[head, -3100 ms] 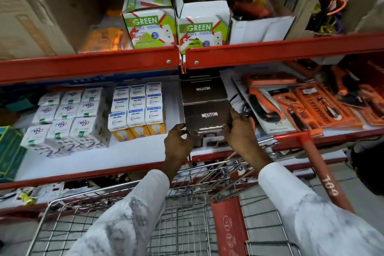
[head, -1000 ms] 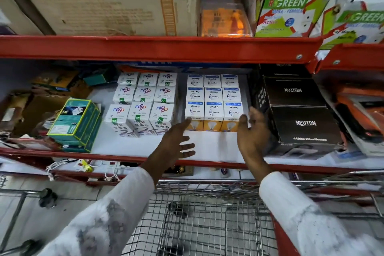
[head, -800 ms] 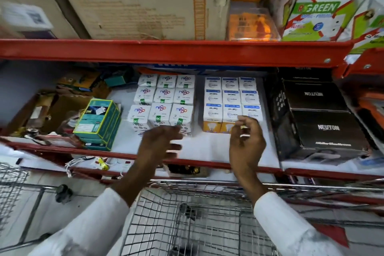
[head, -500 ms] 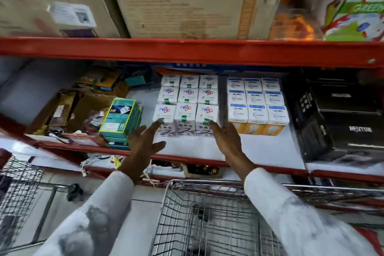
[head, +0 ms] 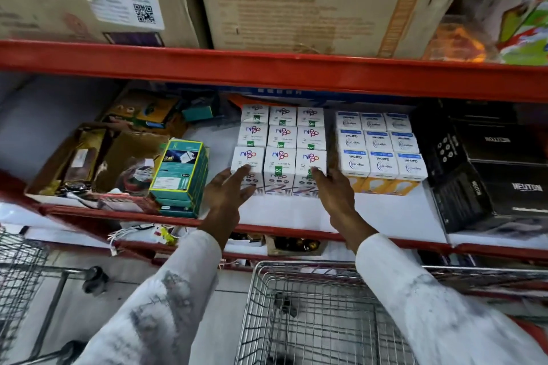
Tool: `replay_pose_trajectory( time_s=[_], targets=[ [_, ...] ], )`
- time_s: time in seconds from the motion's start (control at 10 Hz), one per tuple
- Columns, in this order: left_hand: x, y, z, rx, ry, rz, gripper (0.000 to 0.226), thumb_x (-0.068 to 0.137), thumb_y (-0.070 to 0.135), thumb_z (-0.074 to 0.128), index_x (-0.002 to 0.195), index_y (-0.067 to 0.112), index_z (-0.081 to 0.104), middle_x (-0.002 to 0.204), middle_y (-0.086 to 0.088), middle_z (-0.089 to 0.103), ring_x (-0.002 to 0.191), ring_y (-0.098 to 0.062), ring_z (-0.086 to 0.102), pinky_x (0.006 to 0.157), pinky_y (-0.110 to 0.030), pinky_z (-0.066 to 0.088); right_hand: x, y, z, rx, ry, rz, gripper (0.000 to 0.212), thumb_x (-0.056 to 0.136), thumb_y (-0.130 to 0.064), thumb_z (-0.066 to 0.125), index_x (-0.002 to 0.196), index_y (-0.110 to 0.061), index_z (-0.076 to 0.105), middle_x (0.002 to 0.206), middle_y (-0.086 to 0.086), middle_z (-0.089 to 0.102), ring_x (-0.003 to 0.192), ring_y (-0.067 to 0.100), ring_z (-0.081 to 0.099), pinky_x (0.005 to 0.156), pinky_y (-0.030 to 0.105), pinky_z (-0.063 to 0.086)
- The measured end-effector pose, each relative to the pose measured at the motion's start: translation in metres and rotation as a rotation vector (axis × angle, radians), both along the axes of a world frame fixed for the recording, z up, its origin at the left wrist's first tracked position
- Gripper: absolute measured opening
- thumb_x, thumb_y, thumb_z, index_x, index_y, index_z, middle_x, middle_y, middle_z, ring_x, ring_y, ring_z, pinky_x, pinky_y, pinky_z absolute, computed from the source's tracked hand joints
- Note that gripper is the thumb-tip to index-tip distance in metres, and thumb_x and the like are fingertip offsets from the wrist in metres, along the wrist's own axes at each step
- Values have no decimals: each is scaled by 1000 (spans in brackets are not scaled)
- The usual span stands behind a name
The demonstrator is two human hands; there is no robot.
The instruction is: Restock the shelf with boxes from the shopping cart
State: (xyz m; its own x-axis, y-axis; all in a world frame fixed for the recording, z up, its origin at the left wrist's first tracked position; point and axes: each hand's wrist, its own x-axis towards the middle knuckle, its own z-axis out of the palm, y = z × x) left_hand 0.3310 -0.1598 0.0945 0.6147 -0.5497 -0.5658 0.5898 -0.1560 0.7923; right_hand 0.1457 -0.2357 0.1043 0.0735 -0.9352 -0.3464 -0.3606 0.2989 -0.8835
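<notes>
A block of white bulb boxes with purple and green print (head: pixel 280 142) stands in rows on the white middle shelf (head: pixel 391 216). My left hand (head: pixel 228 190) lies flat against the block's front left box, fingers spread. My right hand (head: pixel 332 187) presses its front right corner. Neither hand grips a box. To the right stands a second block of white, blue and orange bulb boxes (head: pixel 381 151), then black Neuton boxes (head: pixel 504 175). The wire shopping cart (head: pixel 311 320) sits below my arms, and no boxes show in it.
A stack of teal boxes (head: pixel 181 175) and open brown cartons of clutter (head: pixel 98 160) fill the shelf's left. Large cardboard cartons (head: pixel 311 0) sit on the red upper shelf beam (head: pixel 267 68). A second wire cart (head: pixel 17 272) stands at lower left.
My view swung left, away from the black Neuton boxes. Both hands left those boxes, passed the blue and orange block, and now rest against the purple-print block.
</notes>
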Motion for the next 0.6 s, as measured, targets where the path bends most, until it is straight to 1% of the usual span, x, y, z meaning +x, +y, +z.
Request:
replay_pose_trajectory(
  time_s=[0.1,0.2,0.3,0.4,0.5,0.6],
  targets=[
    [1,-5,-3,-3,-9,-20,58,71,17,87,122,4,64,114,-16,72,92,-32,76,86,-45,62,2,-2,-3,-11,2,-13,46,90,-45,57,128,-18,58,119,7,65,101,25,56,82,30,39],
    [1,-7,-6,-4,-21,-9,56,72,15,86,122,2,63,114,-18,73,97,-33,74,84,-44,62,2,-3,-2,-9,7,-3,42,91,-44,56,123,-18,61,103,2,59,99,23,54,86,33,42],
    [1,-7,-6,-3,-18,-7,57,72,16,86,122,3,63,115,-18,73,97,-32,74,83,-43,63,2,-2,-3,-25,8,0,37,92,-42,55,117,-16,63,100,1,56,96,20,49,90,35,42],
    [-1,-5,-6,-16,-27,-19,55,73,18,86,121,4,63,115,-18,73,96,-32,75,84,-43,63,2,-1,-1,-16,-12,-3,37,92,-41,55,120,-17,62,102,0,55,98,19,48,88,32,40],
    [-2,-4,-3,15,-66,-69,54,77,21,83,124,8,61,118,-18,71,99,-34,73,85,-42,62,4,-1,-1,11,-17,23,47,88,-48,55,127,-22,58,114,-2,59,110,23,54,98,39,44],
    [-7,4,3,64,-152,-65,74,77,38,81,138,13,48,129,-22,64,113,-40,66,88,-43,59,2,-4,-7,38,-18,40,74,71,-65,54,134,-28,53,134,0,59,122,27,55,103,50,46]
  ],
)
